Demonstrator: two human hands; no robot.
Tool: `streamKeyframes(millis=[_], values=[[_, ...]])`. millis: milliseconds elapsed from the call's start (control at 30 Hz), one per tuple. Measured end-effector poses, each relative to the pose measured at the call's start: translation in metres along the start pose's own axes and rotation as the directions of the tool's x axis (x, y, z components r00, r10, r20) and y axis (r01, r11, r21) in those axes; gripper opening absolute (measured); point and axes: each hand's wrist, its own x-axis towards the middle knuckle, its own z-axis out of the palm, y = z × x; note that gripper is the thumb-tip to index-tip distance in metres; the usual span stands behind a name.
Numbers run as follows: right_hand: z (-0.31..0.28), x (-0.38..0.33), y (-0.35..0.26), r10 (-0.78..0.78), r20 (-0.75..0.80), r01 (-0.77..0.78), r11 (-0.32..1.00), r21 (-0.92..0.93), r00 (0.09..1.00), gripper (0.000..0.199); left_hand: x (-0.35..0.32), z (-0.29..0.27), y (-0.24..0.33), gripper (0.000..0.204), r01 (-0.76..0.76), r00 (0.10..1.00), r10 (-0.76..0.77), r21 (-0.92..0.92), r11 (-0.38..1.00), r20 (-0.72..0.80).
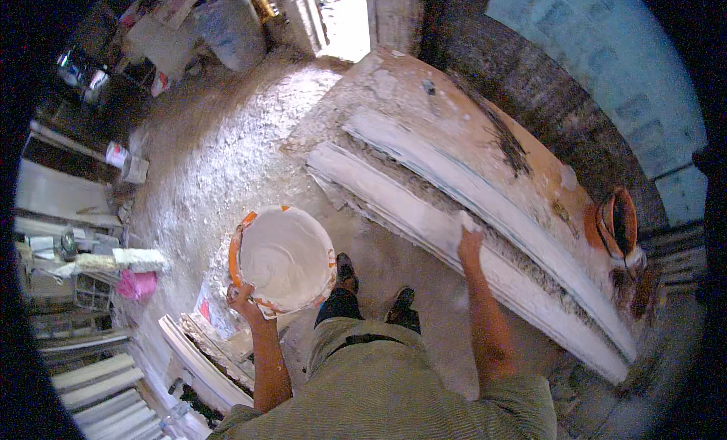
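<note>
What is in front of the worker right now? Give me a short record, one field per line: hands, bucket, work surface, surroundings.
Left hand: the hand grips the bucket at its near-left rim
Right hand: the hand is at the nearer long white strip; its exact grip is unclear
Bucket: orange-marked rim, pale wet mixture inside
Work surface: orange-brown board, bearing the nearer strip and a second long white strip beyond it
Surroundings: pink bag at left
</note>
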Motion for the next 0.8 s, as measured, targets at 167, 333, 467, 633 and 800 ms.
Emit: streamKeyframes(millis=[167, 333, 467, 633, 800], values=[[0.118, 0.091, -0.145, -0.040, 0.195, 0.105, 0.935, -0.339, 0.980, 0.036, 0.072, -0.019, -0.040, 0.032, -0.031, 0.997, 0.015, -0.224, 0.974, -0.073], [0.226, 0.155, -0.235, -0.221, 0.056, 0.228, 0.949, -0.217, 0.974, 0.041, 0.089, 0.000, -0.018, 0.016, 0.027, 0.995, -0.016, 0.118, 0.993, -0.098], [0.244, 0.184, -0.296, -0.082, 0.122, 0.032, 0.929, 0.369, 0.989, 0.045, 0.109, 0.018, 0.005, 0.037, 0.067, 0.993, -0.071, -0.048, 0.997, -0.090], [0.179, 0.178, -0.357, -0.009, 0.305, -0.119, 0.910, 0.398, 0.952, 0.054, 0.121, 0.045, 0.018, 0.040, 0.129, 0.988, -0.124, -0.055, 0.990, 0.089], [0.085, 0.149, -0.395, -0.206, 0.453, -0.140, 0.772, 0.620, 0.867, 0.036, 0.105, 0.094, 0.052, 0.040, 0.173, 0.967, -0.147, -0.109, 0.979, 0.210]])
